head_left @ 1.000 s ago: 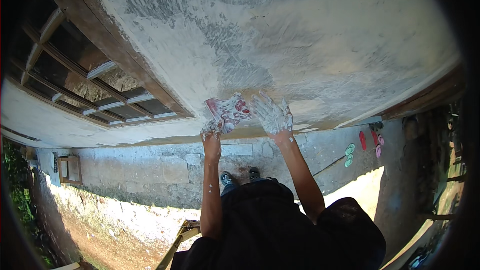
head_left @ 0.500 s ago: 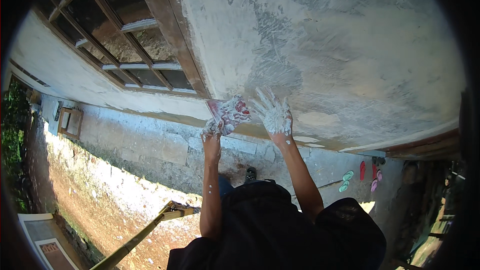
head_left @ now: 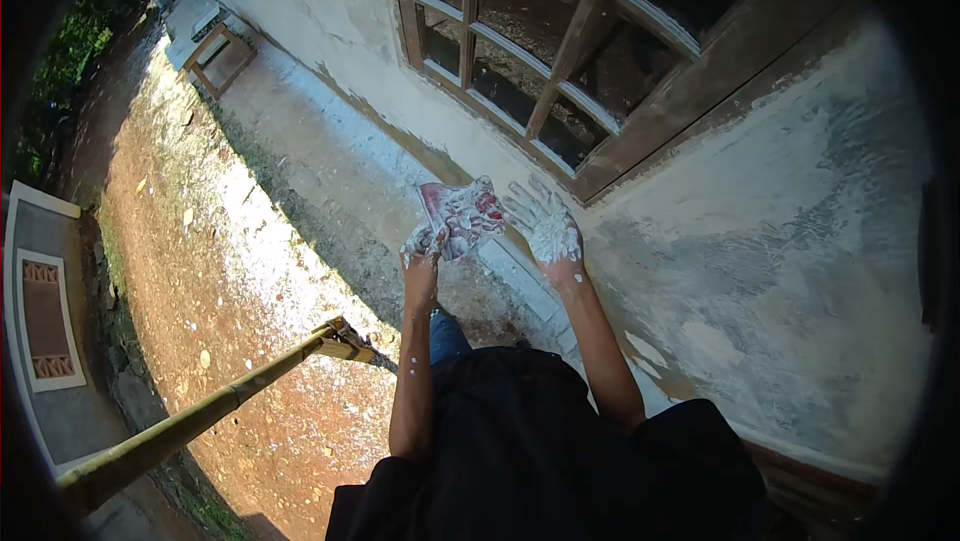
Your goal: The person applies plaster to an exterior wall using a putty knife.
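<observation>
My left hand (head_left: 424,245) is closed on the lower edge of a crumpled, red and translucent plastic bag (head_left: 462,217) smeared with white paste. Beside it, my right hand (head_left: 550,229) is raised with its fingers spread and holds nothing; thick white paste coats its palm and fingers. A narrow gap separates the right fingers from the bag. White flecks dot both forearms. Beyond my right hand rises a plastered wall (head_left: 740,271) with patchy white and grey smears. A brown wooden window frame (head_left: 620,156) with several dark panes is set in it, and neither hand visibly touches either.
A concrete walkway (head_left: 300,156) runs along the wall's foot, with a small wooden frame-like stand (head_left: 215,59) farther along. To the left, a bamboo pole (head_left: 225,396) slants over sunlit bare ground (head_left: 190,241). Another building (head_left: 50,326) stands at the far left.
The view has swung left, bringing more walkway and yard in and taking the sandals out of sight. Both hands keep nearly the same pose, the left still gripping the plastic bag.
</observation>
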A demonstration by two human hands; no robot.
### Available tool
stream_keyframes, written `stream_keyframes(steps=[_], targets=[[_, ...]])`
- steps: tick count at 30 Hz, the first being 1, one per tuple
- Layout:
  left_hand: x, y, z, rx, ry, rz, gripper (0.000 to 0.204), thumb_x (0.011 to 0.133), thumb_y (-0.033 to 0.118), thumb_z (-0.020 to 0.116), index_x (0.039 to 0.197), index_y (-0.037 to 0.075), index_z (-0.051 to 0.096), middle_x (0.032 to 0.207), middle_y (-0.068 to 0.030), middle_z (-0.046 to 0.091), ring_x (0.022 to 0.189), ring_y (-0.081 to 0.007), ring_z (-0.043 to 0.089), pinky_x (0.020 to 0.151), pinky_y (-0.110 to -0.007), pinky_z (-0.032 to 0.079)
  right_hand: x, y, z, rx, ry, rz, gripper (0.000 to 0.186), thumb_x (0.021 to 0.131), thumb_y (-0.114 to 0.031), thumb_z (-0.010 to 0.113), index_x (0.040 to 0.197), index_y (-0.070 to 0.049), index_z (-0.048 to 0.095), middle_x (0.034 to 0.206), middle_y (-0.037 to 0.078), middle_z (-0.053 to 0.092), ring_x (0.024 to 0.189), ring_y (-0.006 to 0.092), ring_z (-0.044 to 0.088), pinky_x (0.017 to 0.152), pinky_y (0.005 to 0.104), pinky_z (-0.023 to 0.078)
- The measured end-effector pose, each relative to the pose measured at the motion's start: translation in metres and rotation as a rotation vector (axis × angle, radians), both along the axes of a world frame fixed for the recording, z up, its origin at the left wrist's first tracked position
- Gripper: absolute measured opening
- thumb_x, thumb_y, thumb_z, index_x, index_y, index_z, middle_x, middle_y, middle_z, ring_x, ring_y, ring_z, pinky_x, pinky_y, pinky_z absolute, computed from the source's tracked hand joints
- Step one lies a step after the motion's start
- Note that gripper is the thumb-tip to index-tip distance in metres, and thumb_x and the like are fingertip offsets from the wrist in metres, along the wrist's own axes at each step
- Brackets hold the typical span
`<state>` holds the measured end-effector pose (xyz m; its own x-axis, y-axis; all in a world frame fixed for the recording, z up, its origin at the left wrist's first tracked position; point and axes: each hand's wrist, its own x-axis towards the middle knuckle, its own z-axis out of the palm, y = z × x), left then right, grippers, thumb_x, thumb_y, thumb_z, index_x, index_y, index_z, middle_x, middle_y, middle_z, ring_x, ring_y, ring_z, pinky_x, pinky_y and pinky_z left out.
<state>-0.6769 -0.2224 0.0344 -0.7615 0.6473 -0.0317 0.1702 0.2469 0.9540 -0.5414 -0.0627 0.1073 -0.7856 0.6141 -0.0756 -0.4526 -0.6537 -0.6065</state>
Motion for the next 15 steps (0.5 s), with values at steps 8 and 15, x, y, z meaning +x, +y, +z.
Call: stream_keyframes(steps=[8,15], targets=[[-0.156,-0.059,-0.001,0.048,-0.116,0.159,0.03,0.08,0.025,0.055,0.095,-0.001,0.058,0.09,-0.0111,0.059,0.082,-0.0201,0.052,0.079,-0.032,0.037,-0.186,-0.043,-0.081,0.3,-0.447,0.164,0.045,0.074,0.004,0.045,0.118,0.001,0.039,0.113,0.01,0.048,0.101,0.0177,0.048,0.085,0.0273,0.038],[-0.274,-0.078,-0.038,-0.017,-0.229,0.262,0.027,0.084,0.023,0.046,0.101,0.006,0.056,0.104,-0.0118,0.054,0.098,-0.0267,0.048,0.089,-0.035,0.031,-0.344,-0.053,-0.075,0.382,-0.474,0.308,0.057,0.064,0.017,0.037,0.118,0.002,0.037,0.109,0.009,0.049,0.101,0.0163,0.047,0.087,0.0262,0.036]])
